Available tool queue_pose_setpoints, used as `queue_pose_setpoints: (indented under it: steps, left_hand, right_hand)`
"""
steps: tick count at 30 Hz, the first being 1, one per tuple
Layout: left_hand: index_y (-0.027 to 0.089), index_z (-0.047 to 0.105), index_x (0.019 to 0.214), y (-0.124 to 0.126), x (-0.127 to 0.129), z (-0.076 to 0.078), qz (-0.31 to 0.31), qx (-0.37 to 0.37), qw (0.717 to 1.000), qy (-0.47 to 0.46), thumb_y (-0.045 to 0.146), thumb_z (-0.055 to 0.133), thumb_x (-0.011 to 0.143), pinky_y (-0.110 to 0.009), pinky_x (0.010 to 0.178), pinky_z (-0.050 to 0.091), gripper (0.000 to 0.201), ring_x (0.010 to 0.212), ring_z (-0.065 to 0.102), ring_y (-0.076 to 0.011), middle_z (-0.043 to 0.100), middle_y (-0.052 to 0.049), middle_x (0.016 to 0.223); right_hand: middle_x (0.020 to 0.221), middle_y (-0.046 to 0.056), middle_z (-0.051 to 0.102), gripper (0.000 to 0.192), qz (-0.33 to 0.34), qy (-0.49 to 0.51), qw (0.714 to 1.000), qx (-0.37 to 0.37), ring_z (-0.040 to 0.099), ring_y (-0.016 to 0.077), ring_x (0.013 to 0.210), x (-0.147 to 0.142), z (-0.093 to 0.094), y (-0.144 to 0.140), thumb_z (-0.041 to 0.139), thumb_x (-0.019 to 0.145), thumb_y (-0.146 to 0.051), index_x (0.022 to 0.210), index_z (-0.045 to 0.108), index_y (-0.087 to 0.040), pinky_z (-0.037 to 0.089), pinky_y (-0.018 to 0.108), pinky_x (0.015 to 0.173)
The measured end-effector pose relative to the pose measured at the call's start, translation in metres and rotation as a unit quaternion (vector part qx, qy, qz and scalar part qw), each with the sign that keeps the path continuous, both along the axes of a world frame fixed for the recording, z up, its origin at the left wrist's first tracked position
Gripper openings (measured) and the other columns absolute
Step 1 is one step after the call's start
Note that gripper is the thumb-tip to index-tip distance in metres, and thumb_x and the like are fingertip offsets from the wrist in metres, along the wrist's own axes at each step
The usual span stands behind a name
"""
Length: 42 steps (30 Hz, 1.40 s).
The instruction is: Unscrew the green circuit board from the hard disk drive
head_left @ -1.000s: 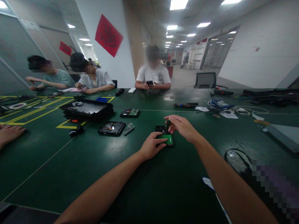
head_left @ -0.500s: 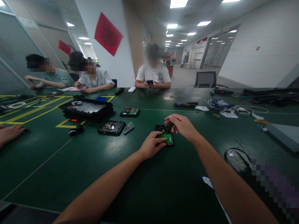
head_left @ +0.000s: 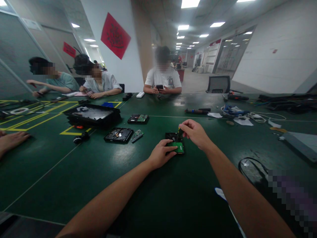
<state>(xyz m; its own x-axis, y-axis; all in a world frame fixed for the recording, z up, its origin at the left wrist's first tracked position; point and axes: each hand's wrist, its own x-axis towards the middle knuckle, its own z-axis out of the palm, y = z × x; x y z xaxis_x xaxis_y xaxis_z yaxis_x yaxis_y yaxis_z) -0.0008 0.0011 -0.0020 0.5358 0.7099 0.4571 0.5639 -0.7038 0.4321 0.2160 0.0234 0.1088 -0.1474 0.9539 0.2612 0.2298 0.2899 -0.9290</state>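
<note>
A black hard drive with a green circuit board facing up lies on the green table in front of me. My left hand presses on its near left edge, fingers resting on the board. My right hand is closed around a small screwdriver with a dark and yellow handle, held upright with its tip on the drive.
An opened drive and a loose circuit board lie to the left, another drive beyond them, and a black tray. Cables and tools sit at the right. Three people sit across; another person's hand rests far left.
My right hand has shifted slightly right and up, with the screwdriver now more upright over the drive. My left hand stays put on the drive.
</note>
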Motion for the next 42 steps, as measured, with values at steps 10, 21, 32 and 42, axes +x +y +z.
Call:
queue_pose_setpoints:
  steps: [10, 21, 32, 42]
  left_hand:
    - [0.031, 0.073, 0.13, -0.0015, -0.0001, 0.0023, 0.0, -0.001, 1.0, -0.005, 0.037, 0.068, 0.096, -0.054, 0.111, 0.048, 0.034, 0.133, 0.054, -0.0309, 0.057, -0.011, 0.143]
    - [0.03, 0.073, 0.128, -0.0008, 0.0011, 0.0011, 0.003, 0.005, 1.0, -0.006, 0.036, 0.07, 0.095, -0.053, 0.112, 0.047, 0.034, 0.133, 0.054, -0.0307, 0.057, -0.011, 0.143]
    - [0.029, 0.073, 0.129, -0.0016, 0.0003, 0.002, 0.003, 0.0, 1.0, -0.007, 0.036, 0.069, 0.096, -0.054, 0.112, 0.047, 0.033, 0.134, 0.053, -0.0311, 0.057, -0.012, 0.143]
    - [0.031, 0.073, 0.129, -0.0014, 0.0007, 0.0019, 0.0, 0.001, 1.0, -0.005, 0.036, 0.069, 0.096, -0.054, 0.112, 0.047, 0.033, 0.134, 0.053, -0.0308, 0.057, -0.01, 0.144]
  right_hand:
    - [0.089, 0.006, 0.071, 0.033, 0.077, 0.073, 0.992, -0.061, 0.063, 0.0131, 0.06, -0.0065, 0.005, -0.0052, 0.055, 0.097, -0.043, 0.116, 0.07, -0.02, 0.048, 0.026, 0.052]
    - [0.08, 0.002, 0.068, 0.027, 0.002, 0.009, 1.0, -0.007, 0.055, 0.0114, 0.056, -0.0006, 0.001, 0.0002, 0.067, 0.089, -0.046, 0.093, 0.066, -0.02, 0.04, 0.025, 0.048]
    - [0.081, 0.002, 0.067, 0.033, 0.055, 0.032, 0.998, -0.022, 0.059, 0.0136, 0.062, -0.0024, 0.0041, -0.0033, 0.06, 0.095, -0.046, 0.114, 0.072, -0.022, 0.043, 0.025, 0.051]
    - [0.098, 0.006, 0.074, 0.029, 0.036, 0.027, 0.999, -0.025, 0.056, 0.0097, 0.055, -0.0009, 0.0011, -0.0005, 0.065, 0.091, -0.048, 0.1, 0.067, -0.021, 0.039, 0.023, 0.045]
